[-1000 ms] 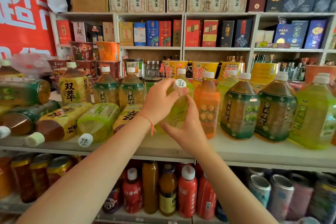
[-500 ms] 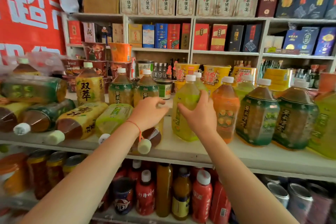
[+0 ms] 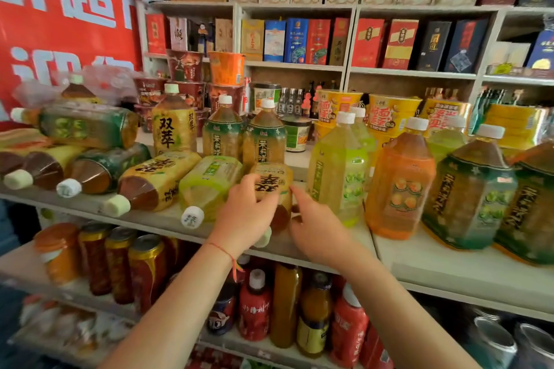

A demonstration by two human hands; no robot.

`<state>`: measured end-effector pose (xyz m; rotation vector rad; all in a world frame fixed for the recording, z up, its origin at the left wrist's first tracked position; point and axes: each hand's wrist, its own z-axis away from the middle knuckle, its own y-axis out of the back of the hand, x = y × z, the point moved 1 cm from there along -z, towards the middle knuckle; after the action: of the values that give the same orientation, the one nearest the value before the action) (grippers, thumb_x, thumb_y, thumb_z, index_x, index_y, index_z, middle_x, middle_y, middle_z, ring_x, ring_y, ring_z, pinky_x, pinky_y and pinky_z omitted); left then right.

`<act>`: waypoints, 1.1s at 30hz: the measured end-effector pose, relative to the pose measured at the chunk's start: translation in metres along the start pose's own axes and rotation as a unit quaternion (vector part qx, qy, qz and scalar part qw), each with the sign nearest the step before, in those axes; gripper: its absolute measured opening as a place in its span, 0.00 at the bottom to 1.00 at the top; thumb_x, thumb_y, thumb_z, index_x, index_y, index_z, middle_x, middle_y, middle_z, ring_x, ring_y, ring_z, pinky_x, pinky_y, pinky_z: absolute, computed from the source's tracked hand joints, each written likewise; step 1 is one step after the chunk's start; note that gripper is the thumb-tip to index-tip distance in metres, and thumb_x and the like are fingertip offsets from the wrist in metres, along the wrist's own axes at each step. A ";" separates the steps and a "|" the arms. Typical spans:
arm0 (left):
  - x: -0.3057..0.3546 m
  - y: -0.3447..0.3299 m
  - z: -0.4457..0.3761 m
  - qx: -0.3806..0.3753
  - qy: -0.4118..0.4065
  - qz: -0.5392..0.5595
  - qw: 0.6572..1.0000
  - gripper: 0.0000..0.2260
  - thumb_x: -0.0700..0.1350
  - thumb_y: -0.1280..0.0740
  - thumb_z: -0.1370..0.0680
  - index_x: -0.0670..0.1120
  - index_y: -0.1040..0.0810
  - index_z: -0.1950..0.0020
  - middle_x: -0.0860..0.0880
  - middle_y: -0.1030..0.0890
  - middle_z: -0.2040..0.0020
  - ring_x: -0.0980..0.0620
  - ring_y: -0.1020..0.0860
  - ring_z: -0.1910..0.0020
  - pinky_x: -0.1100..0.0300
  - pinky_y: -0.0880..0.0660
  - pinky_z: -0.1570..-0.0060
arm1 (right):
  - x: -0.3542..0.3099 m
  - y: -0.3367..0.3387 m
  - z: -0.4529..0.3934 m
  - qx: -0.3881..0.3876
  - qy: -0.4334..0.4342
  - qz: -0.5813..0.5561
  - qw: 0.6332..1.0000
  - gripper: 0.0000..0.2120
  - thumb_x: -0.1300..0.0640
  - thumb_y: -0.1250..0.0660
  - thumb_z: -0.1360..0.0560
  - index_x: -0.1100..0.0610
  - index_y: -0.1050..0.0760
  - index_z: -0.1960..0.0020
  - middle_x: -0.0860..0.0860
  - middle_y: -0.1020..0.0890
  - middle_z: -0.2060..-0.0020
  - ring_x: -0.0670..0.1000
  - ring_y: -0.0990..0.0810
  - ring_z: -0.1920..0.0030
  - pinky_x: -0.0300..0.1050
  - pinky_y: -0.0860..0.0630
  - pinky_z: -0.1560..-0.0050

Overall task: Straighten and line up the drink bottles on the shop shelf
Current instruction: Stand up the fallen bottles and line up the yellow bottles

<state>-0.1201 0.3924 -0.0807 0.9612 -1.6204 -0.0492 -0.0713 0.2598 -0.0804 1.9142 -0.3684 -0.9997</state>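
L hand (image 3: 245, 213) fingers curled round lying yellow-label bottle (image 3: 274, 186) (cap-forward); R hand (image 3: 317, 231) fingers spread beside it.

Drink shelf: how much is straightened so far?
Done: the light green bottle and orange bottle stand upright in line. In hand: the left hand grips a lying yellow-label bottle; the right hand reaches in. Left: the lying bottles further left.

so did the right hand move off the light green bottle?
Yes. The right hand left the light green bottle, dropping left toward the lying yellow bottle.
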 end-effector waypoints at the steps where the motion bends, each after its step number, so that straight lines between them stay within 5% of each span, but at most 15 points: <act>1: 0.001 0.002 0.001 0.006 0.007 0.020 1.000 0.24 0.55 0.36 0.19 0.52 0.35 0.24 0.52 0.28 0.30 0.53 0.27 0.36 0.54 0.29 0.37 | 0.000 -0.001 0.000 0.004 0.000 -0.032 0.999 0.32 0.61 0.39 0.20 0.50 0.46 0.19 0.55 0.19 0.39 0.56 0.19 0.42 0.47 0.23 0.45; 3: 0.000 0.004 0.001 0.020 0.026 0.086 0.996 0.22 0.52 0.34 0.20 0.53 0.32 0.27 0.53 0.24 0.35 0.53 0.24 0.40 0.50 0.25 0.38 | 0.003 -0.003 0.001 0.006 0.006 -0.084 0.996 0.34 0.58 0.34 0.22 0.47 0.44 0.20 0.49 0.18 0.40 0.51 0.19 0.43 0.42 0.23 0.48; 7: 0.004 0.007 0.004 0.076 0.016 0.197 0.977 0.13 0.52 0.35 0.20 0.56 0.27 0.35 0.57 0.23 0.44 0.57 0.23 0.44 0.56 0.27 0.47 | 0.012 0.002 0.003 0.057 0.019 -0.148 0.987 0.40 0.54 0.27 0.28 0.42 0.41 0.21 0.42 0.18 0.41 0.46 0.20 0.40 0.49 0.21 0.40; 12: 0.026 0.017 -0.003 0.139 -0.033 0.273 0.952 0.18 0.54 0.43 0.24 0.55 0.24 0.36 0.59 0.22 0.43 0.54 0.24 0.39 0.52 0.26 0.41 | 0.002 0.024 0.003 0.173 0.045 -0.197 0.964 0.34 0.54 0.25 0.25 0.42 0.35 0.24 0.34 0.22 0.53 0.33 0.22 0.52 0.28 0.26 0.49; 15: 0.029 0.017 -0.008 0.149 -0.061 0.236 0.958 0.13 0.47 0.40 0.19 0.57 0.26 0.35 0.63 0.23 0.48 0.62 0.24 0.48 0.56 0.26 0.47 | -0.010 0.035 -0.003 0.229 0.047 -0.175 0.956 0.27 0.53 0.28 0.22 0.45 0.31 0.25 0.41 0.17 0.52 0.35 0.21 0.57 0.25 0.28 0.58; 20: 0.029 0.018 -0.032 0.143 -0.126 0.081 0.978 0.19 0.51 0.35 0.18 0.57 0.30 0.27 0.65 0.25 0.44 0.69 0.26 0.53 0.66 0.28 0.53 | -0.022 0.043 -0.019 0.257 0.035 -0.085 0.962 0.22 0.52 0.35 0.18 0.51 0.32 0.24 0.51 0.15 0.55 0.51 0.17 0.59 0.46 0.20 0.59; 25: 0.040 0.020 -0.055 0.132 -0.135 -0.091 0.978 0.21 0.57 0.40 0.16 0.57 0.34 0.23 0.53 0.19 0.40 0.51 0.18 0.50 0.54 0.20 0.53 | -0.024 0.040 -0.045 0.243 0.021 0.040 0.969 0.25 0.59 0.40 0.17 0.53 0.41 0.21 0.54 0.16 0.57 0.56 0.17 0.61 0.50 0.19 0.63; 29: 0.040 0.014 -0.059 0.122 -0.143 -0.153 0.970 0.23 0.58 0.44 0.15 0.57 0.39 0.20 0.55 0.19 0.59 0.55 0.23 0.69 0.58 0.28 0.69 | -0.022 0.036 -0.052 0.238 0.009 0.081 0.968 0.27 0.61 0.40 0.18 0.56 0.44 0.21 0.56 0.17 0.54 0.58 0.18 0.58 0.48 0.25 0.66; 31: 0.037 0.019 -0.059 0.093 -0.144 -0.146 0.974 0.23 0.56 0.45 0.15 0.57 0.40 0.19 0.53 0.17 0.55 0.52 0.20 0.64 0.56 0.24 0.63 | -0.026 0.030 -0.045 0.309 0.052 0.109 0.943 0.16 0.61 0.39 0.19 0.60 0.31 0.32 0.56 0.18 0.56 0.57 0.19 0.62 0.46 0.30 0.71; 33: 0.032 0.030 -0.058 0.056 -0.148 -0.130 0.979 0.23 0.55 0.44 0.15 0.57 0.40 0.19 0.49 0.18 0.44 0.48 0.18 0.49 0.51 0.21 0.47 | -0.031 0.022 -0.032 0.389 0.125 0.120 0.905 0.02 0.64 0.35 0.22 0.61 0.25 0.50 0.56 0.21 0.64 0.56 0.25 0.71 0.41 0.41 0.78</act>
<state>-0.0869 0.4195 -0.0219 1.2988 -1.7710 -0.2953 -0.0630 0.2858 -0.0392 2.5826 -0.9310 -0.4435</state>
